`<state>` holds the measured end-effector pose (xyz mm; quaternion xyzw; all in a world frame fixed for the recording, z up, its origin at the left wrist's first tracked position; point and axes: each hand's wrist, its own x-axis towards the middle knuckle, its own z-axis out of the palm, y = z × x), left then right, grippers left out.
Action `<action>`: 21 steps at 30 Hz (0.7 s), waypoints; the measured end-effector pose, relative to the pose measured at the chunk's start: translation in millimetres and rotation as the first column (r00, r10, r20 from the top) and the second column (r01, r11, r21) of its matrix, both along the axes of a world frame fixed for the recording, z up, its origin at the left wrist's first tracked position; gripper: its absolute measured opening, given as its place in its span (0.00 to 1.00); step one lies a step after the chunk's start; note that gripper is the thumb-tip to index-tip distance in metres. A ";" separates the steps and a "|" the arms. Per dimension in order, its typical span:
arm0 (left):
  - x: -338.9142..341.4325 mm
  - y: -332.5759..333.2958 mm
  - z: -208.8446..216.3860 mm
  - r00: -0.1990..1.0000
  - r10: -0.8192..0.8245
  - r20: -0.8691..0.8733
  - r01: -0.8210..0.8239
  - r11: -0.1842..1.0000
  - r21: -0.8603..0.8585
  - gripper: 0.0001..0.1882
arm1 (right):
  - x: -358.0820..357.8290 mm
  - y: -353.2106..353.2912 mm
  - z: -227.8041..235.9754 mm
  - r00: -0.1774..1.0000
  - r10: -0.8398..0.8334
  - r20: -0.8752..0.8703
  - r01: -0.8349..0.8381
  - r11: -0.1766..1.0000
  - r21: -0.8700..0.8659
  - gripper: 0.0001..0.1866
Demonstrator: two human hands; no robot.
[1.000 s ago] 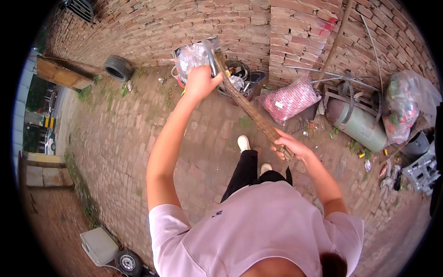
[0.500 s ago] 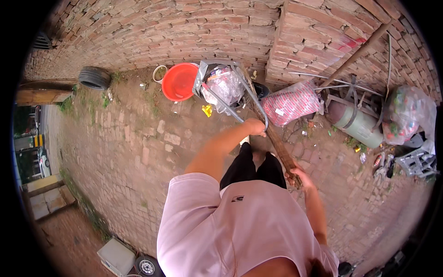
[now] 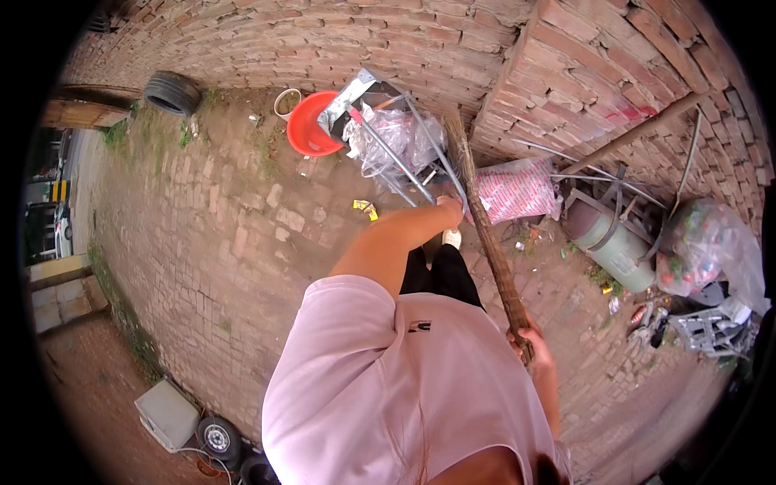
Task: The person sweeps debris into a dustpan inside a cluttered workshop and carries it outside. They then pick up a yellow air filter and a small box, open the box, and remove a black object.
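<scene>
My left hand [image 3: 450,212] is closed around the metal tube handle of a long-handled dustpan [image 3: 330,115]. Crumpled clear plastic and other litter [image 3: 400,137] fill the pan, which is tilted beside the red basin. In my right hand [image 3: 533,341], fingers wrapped round it, is the near end of a long brown straw broom [image 3: 495,246]. It slants away from me toward the brick wall, its bristle end up beside the dustpan on the right. The fingers of my left hand are partly hidden by my wrist.
A red basin [image 3: 309,129] stands behind the dustpan. Rightward lie a pink-striped sack [image 3: 517,192], a green-grey cylinder [image 3: 618,255] and a stuffed clear bag [image 3: 695,242]. Yellow wrappers [image 3: 365,209] lie on the paving. A tyre [image 3: 171,93] rests at the far left, before the brick wall.
The dustpan has tilted and come across the front of the basin. The broom has swung to the right of the dustpan handle, its bristle end now in plain sight. Both hands keep their hold.
</scene>
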<state>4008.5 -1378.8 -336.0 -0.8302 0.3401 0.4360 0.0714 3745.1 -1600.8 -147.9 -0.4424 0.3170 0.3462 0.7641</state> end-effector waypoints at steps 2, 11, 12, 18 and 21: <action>2.0 5.7 5.5 1.000 -0.009 0.028 0.010 0.999 -0.041 0.28 | -4.7 -8.2 3.5 0.998 0.032 0.048 -0.034 0.999 0.025 0.39; 38.4 11.0 83.9 0.996 -0.080 0.042 0.086 0.984 -0.153 0.30 | -28.2 -70.7 -22.6 0.946 -0.200 -0.256 0.321 0.691 0.647 0.31; 42.7 18.1 87.3 0.994 -0.091 0.054 0.099 0.979 -0.176 0.30 | -30.6 -73.3 -27.9 0.941 -0.200 -0.272 0.337 0.623 0.706 0.29; 68.9 69.0 129.9 0.998 -0.061 0.023 0.064 0.981 -0.184 0.33 | -6.5 -67.2 -60.5 0.937 -0.099 -0.334 0.348 0.301 0.888 0.26; 76.7 86.9 155.8 0.997 0.013 0.079 0.003 0.979 -0.206 0.33 | 16.7 -49.6 -93.4 0.930 -0.018 -0.366 0.362 0.209 0.909 0.25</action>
